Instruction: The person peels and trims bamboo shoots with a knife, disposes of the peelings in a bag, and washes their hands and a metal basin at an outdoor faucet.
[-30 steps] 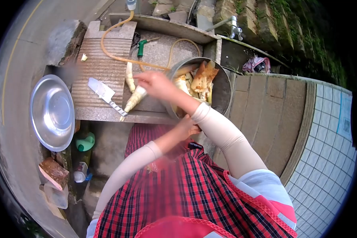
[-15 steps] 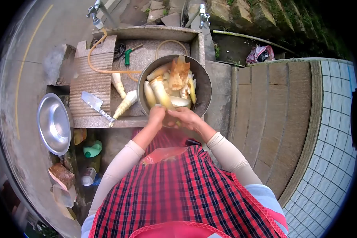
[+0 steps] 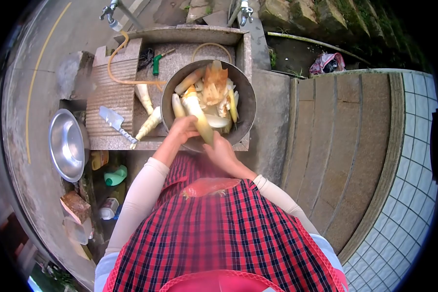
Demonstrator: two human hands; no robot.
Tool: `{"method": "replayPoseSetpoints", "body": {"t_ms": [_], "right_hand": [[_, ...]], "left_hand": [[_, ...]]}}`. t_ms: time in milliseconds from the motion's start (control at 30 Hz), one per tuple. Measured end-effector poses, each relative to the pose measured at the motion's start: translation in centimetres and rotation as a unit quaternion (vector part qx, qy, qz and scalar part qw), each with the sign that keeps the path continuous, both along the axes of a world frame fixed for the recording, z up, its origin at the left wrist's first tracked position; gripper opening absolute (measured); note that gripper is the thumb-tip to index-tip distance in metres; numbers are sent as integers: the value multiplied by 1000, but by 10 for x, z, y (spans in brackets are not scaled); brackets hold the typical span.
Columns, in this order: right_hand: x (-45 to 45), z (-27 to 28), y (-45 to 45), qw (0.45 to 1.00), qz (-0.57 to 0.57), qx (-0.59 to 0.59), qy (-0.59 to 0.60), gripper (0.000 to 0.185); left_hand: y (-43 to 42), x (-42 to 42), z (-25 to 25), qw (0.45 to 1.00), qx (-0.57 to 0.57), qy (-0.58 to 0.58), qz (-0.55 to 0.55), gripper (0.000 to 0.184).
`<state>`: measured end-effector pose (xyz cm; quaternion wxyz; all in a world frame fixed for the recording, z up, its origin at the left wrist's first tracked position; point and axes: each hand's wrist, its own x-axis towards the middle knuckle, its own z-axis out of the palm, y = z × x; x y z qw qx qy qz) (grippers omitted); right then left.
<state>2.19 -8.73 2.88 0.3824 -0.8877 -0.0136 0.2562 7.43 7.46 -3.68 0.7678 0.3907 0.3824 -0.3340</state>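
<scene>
A bamboo shoot (image 3: 198,113), white at its upper part and yellow-green lower down, lies slantwise over the near side of a round metal pot (image 3: 250,104). Around its lower tip my right hand (image 3: 221,152) is closed. My left hand (image 3: 182,130) grips the same shoot along its left side, at the pot's near rim. Inside the pot are several other shoot pieces and a brown husk (image 3: 215,83). Two peeled shoots rest left of the pot, one (image 3: 144,97) farther back and one (image 3: 149,124) nearer, beside a cleaver (image 3: 113,119).
The cleaver lies on a ridged stone board (image 3: 109,92). A green spray nozzle (image 3: 156,64) and an orange hose (image 3: 113,73) are in the stone sink (image 3: 190,33). At the left stands a metal basin (image 3: 68,146). Stone steps (image 3: 338,146) and white tiles (image 3: 399,209) are at the right.
Both hands came together at the pot's near side and took hold of the shoot. Since half a second ago, the left hand has moved up along it. The view has shifted.
</scene>
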Motion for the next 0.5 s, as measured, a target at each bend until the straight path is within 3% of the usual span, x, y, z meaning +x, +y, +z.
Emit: {"method": "replayPoseSetpoints", "body": {"t_ms": [500], "right_hand": [[-15,8,-5,998,7,-52,-42,42]], "left_hand": [[-12,3,10,999,-21,-17,-34,34]]}}
